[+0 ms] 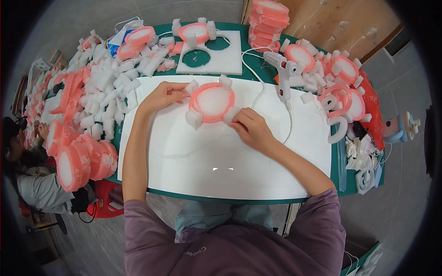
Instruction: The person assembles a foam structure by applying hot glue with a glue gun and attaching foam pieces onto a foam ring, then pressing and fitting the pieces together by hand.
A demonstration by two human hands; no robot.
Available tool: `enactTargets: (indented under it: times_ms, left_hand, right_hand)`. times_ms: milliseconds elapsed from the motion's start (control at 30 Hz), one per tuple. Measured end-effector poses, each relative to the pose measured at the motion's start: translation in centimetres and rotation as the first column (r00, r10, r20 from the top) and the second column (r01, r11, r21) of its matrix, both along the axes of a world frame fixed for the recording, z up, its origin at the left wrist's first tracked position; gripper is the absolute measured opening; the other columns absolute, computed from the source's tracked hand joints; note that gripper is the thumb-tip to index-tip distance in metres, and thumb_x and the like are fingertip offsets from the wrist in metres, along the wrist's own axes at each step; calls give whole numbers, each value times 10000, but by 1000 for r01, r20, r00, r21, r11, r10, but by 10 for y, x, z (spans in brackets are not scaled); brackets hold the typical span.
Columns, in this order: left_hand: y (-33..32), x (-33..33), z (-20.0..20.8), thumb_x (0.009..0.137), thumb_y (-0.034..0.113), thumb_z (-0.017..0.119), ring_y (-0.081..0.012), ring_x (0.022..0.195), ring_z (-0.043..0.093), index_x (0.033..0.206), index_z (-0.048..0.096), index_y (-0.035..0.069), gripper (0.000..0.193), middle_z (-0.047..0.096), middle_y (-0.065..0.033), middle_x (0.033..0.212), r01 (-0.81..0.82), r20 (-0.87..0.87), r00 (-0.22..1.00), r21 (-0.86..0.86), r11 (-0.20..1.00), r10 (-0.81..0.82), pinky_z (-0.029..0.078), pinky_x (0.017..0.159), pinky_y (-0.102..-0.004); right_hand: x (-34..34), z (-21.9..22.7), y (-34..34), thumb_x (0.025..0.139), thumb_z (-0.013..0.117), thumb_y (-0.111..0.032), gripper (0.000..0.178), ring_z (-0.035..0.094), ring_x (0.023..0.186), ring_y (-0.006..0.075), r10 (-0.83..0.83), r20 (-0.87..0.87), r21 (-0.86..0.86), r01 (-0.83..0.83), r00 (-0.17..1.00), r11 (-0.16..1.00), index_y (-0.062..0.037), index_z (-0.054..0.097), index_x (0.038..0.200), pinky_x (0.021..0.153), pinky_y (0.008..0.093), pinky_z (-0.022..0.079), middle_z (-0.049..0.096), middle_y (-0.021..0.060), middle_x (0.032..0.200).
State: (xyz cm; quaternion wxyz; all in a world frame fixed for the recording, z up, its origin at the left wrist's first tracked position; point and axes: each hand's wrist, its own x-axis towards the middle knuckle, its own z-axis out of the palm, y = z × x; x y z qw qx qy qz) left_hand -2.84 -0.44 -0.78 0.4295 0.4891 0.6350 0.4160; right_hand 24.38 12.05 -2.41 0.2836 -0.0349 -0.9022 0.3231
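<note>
Pink foam rims the disc (pixel 212 101), which lies on our white board (pixel 202 158), straight ahead of us. Our right grip (pixel 253 129) pinches the lower-right block (pixel 230 113) between thumb and fingers, probably to hold it snug against the rim. Our left grip (pixel 163 95) meets the upper-left block (pixel 193 87); we cannot tell whether it pinches or merely touches, though from the opposite side it likely steadies the disc. Beyond, to the right, the glue gun (pixel 282 71) seems kept within reach, while white scraps (pixel 108 83) heap along the left of our green counter (pixel 232 26), presumably handy for picking.
</note>
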Motion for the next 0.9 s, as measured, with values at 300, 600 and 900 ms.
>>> enactTargets:
  times_ms: [300,600,900]
  left_hand:
    - [0,3,3,785,104,588,-70,798,560,1179,532,-19,417,625,-47,936,-37,16,999,18,999,37,455,720,-206]
    - [0,3,3,783,103,587,-68,791,556,1180,535,-10,417,624,-41,926,-28,-7,1000,21,999,28,452,717,-205]
    - [-1,5,5,777,90,582,-69,799,558,1181,533,-13,420,626,-48,949,-32,23,999,31,999,31,453,720,-205]
  right_hand:
    - [0,-1,1,764,586,-34,70,502,740,271,7,4,8,-7,1000,1000,-26,527,800,634,346,425,497,104,779]
    - [0,-3,1,763,592,-39,68,505,743,265,3,-2,22,-3,1000,1000,-27,537,801,636,342,429,497,102,778]
    - [0,-1,0,758,600,-39,74,502,739,259,-11,-23,18,11,1000,1000,-24,540,797,633,335,429,498,96,772]
